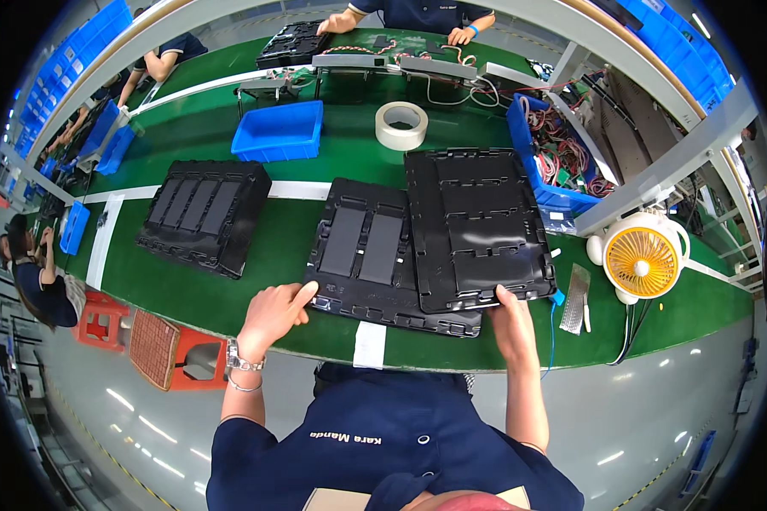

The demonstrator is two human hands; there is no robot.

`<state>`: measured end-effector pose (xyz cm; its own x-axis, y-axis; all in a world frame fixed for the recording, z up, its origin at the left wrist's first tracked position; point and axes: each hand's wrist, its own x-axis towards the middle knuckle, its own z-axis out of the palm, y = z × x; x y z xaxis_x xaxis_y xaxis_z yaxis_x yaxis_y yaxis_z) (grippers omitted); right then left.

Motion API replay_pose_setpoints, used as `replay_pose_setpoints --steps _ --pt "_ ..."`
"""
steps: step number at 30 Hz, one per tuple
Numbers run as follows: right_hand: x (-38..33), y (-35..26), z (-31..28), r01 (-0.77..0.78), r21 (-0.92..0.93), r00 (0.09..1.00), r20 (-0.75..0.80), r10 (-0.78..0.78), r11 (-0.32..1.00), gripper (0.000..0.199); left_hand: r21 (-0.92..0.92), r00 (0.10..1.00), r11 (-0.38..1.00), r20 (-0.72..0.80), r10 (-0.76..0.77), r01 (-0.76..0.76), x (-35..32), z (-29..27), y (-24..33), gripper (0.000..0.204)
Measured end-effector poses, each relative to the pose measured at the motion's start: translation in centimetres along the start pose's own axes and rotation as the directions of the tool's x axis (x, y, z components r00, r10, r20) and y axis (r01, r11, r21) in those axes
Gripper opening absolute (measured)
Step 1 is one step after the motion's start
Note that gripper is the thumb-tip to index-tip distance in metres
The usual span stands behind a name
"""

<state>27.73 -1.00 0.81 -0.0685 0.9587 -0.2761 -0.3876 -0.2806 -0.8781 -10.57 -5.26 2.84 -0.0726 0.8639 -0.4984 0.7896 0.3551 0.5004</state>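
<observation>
green worktop point(285, 238) runs across the room beyond both hands, above a shiny grey floor point(136, 443). far to the left of the left hand, a seated person point(47, 285) is at the bench side; nearer are an orange stool point(98, 330) and a woven brown seat mat point(152, 347). beyond the left hand and to its left sits a black stack point(196, 213), four dark panels in its top; a blue bin point(279, 132) stands farther out.

left hand point(274, 313), wearing a wristwatch point(243, 356), is partly open: its thumb lies on the near left corner of the middle tray point(371, 243), the fingers bent beside the edge. whether they grip it from below i cannot tell. this black tray lies between the hands, two dark panels showing in it. a roll of tape point(400, 126) is well beyond, between the hands.

right hand point(513, 324) is closed on the near edge of the right-hand tray point(477, 226), thumb on top, fingers mostly hidden beneath; this tray overlaps the middle one. beyond the right hand is a wire bin point(558, 153), blue, full of coloured leads. to its right lie a perforated strip point(575, 298) and a small fan point(642, 262) with an orange front.
</observation>
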Motion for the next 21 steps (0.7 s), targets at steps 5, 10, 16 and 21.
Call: replay_pose_setpoints --steps 5,10,16,21 --pt "-1.4 -2.5 -2.3 0.178 -0.322 0.967 -0.117 -0.226 0.930 0.052 0.264 0.697 0.955 -0.661 0.279 -0.132 -1.3 0.1 3.2 0.034" --pt "-3.2 -6.6 0.7 0.494 -0.656 0.792 0.069 -0.607 0.570 0.030 0.190 0.721 0.937 -0.600 0.346 -0.292 -0.1 1.2 2.8 0.039" --pt "0.9 -6.6 3.4 0.631 -0.654 0.446 0.746 -0.494 -0.418 0.056 -0.078 0.760 0.917 -0.589 0.274 -0.391 1.2 1.3 1.9 0.033" --pt "1.4 -4.6 2.1 0.585 -0.650 0.645 0.736 -0.206 -0.485 0.057 -0.160 0.758 0.864 -0.573 0.313 -0.478 1.4 1.5 0.6 0.034"
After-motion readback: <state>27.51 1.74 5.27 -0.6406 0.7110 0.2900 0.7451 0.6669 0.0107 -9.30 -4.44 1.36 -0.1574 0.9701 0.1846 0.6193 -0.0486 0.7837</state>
